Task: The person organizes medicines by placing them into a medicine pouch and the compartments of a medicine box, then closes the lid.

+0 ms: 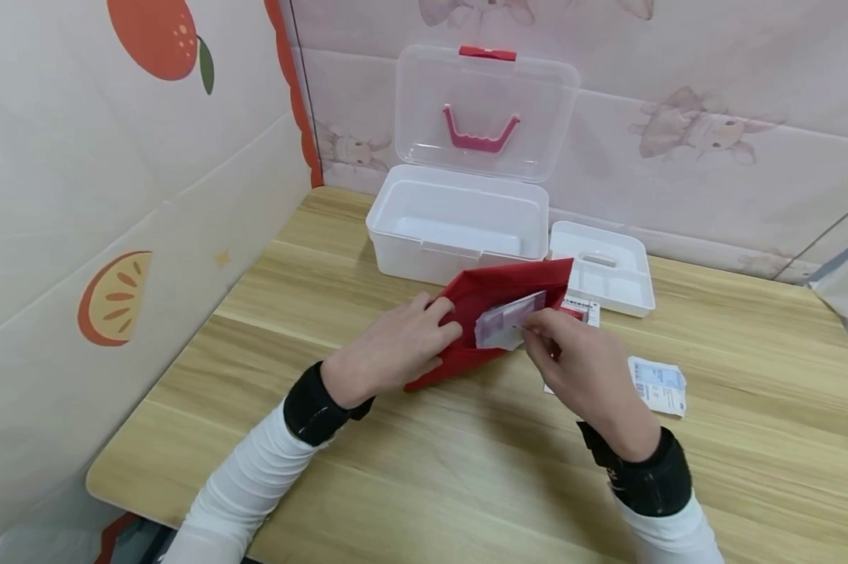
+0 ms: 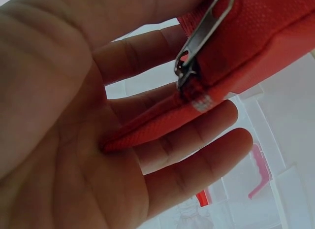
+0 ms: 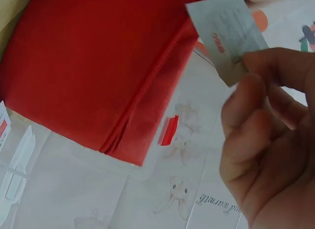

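My left hand holds a red zippered fabric pouch by its left side, above the table. In the left wrist view, the pouch's corner lies between thumb and fingers, beside a metal zipper pull. The pouch's mouth gapes towards me in the head view. My right hand pinches a small flat white packet by its edge, at the pouch's opening. Faint red print shows on that packet in the right wrist view. How deep it sits within the pouch, I cannot tell.
Behind the pouch stands a white plastic box, its clear lid raised against the wall. A white compartment tray lies to its right. One blue-and-white packet rests on the wooden table; printed packaging is partly hidden behind the pouch.
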Motion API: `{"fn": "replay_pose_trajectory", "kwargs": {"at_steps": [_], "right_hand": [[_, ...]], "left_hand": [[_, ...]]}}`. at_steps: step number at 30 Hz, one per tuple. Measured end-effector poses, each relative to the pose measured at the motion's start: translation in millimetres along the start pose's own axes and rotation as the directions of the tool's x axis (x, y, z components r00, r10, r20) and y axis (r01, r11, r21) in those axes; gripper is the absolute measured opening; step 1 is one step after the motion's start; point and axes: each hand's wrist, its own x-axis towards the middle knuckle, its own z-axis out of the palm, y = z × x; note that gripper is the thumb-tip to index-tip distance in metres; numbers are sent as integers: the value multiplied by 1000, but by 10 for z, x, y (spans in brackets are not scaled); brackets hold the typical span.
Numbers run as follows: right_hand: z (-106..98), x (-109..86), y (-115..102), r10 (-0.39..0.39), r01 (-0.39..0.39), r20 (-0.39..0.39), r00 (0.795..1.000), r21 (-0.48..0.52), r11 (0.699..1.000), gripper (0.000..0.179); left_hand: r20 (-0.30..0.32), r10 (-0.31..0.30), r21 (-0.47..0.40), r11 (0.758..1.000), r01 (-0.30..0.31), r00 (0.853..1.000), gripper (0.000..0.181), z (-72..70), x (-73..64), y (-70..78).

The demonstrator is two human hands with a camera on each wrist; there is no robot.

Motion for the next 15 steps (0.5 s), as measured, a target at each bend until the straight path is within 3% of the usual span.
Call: {"fn": "replay_pose_trajectory", "kwargs": {"at_steps": [10, 15], "right_hand": [[51, 15, -25, -46, 45, -96, 994, -5, 999, 23], [110, 24, -47, -51, 49, -48, 998, -34, 998, 23]], "left_hand": [[17, -6, -4, 1000, 6, 1000, 40, -11, -4, -2], [8, -4, -3, 1000, 4, 1000, 40, -13, -12, -4]]}}
